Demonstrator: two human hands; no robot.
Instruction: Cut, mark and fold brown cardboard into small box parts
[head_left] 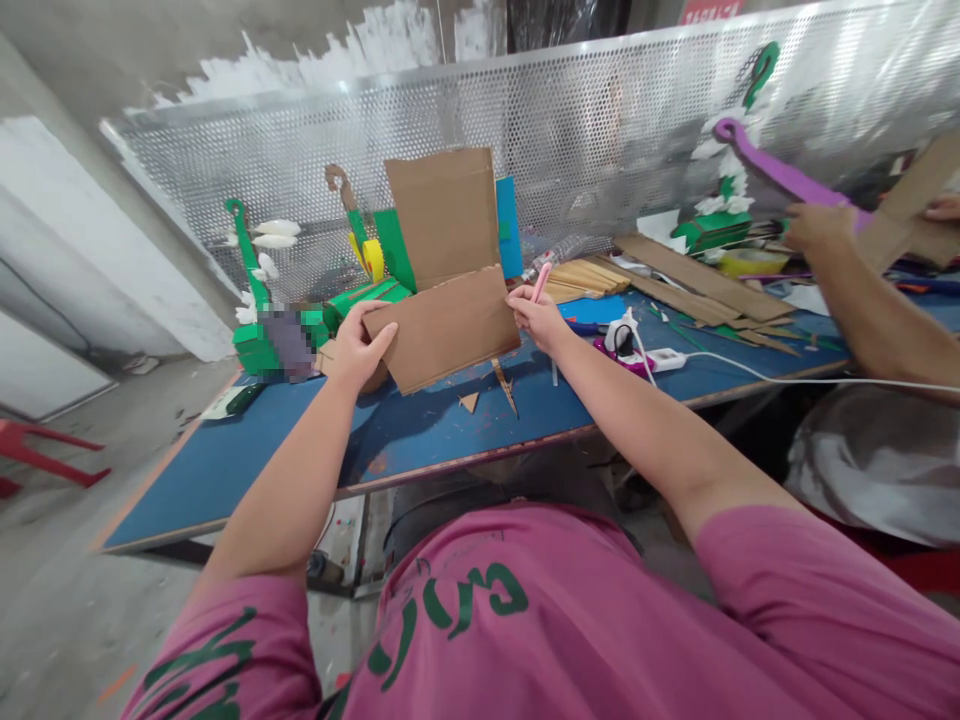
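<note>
Arms (pixel 289 470) outstretched, left hand (pixel 361 345), right hand (pixel 540 316) gripping cardboard (pixel 454 332)

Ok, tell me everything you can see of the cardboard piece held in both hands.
The cardboard piece is flat, plain brown and roughly four-sided, its edges slightly uneven. It is held up, slanting, above the blue table, the left hand gripping one end, the right hand, with a slim pink object, at the other.

Workshop: cardboard strips (pixel 709 277) on blue workbench (pixel 176 490)

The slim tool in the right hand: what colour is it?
The tool is pink, clearest in the head view.
</note>
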